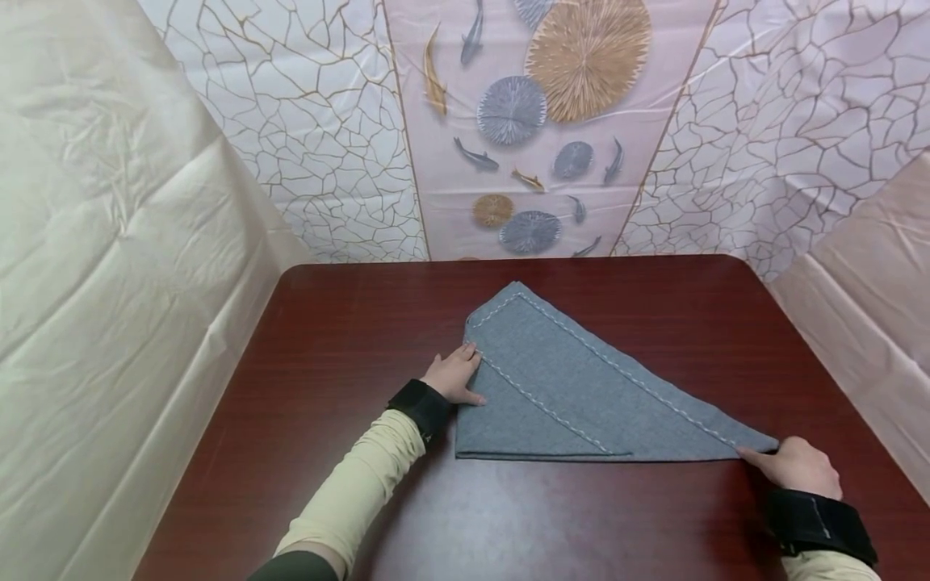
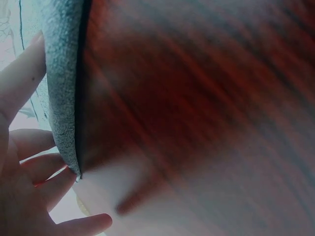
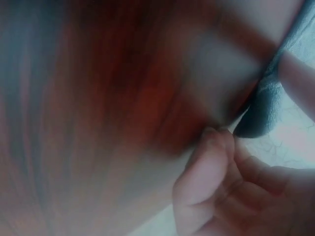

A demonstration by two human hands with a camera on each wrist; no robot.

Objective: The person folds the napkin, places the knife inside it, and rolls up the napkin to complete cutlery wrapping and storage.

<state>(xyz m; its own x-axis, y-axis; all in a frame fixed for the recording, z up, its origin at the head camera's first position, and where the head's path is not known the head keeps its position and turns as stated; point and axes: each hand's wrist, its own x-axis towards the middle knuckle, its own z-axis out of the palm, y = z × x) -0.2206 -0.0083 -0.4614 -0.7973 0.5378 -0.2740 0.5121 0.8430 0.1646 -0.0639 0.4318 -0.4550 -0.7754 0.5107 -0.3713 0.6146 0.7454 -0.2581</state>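
Near side: cream sleeve [image 1: 356,484] on the left arm, black wristband [image 1: 420,406] above it. Right hand [image 1: 805,468] pinches the tip of the grey cloth [image 1: 567,379], thumb on top, other fingers curled in.

Cloth lies folded on the red-brown table [image 1: 341,347], a bit right of centre. Long axis runs left-right, slanting from far left to near right. Narrow tip points right; a blunter corner points to the far edge. Near edge is straight, about parallel to the table's far edge. White dashed stitching follows the slanted side.

Left hand [image 1: 452,376]: spread, at the cloth's left edge, thumb over the top; no pinch there.

Room: wide stretch of tabletop left of the cloth, good strip in front. Tip sits near the table's right edge; far corner is close to the back edge. Patterned backdrop [image 1: 512,181] hangs right behind that.
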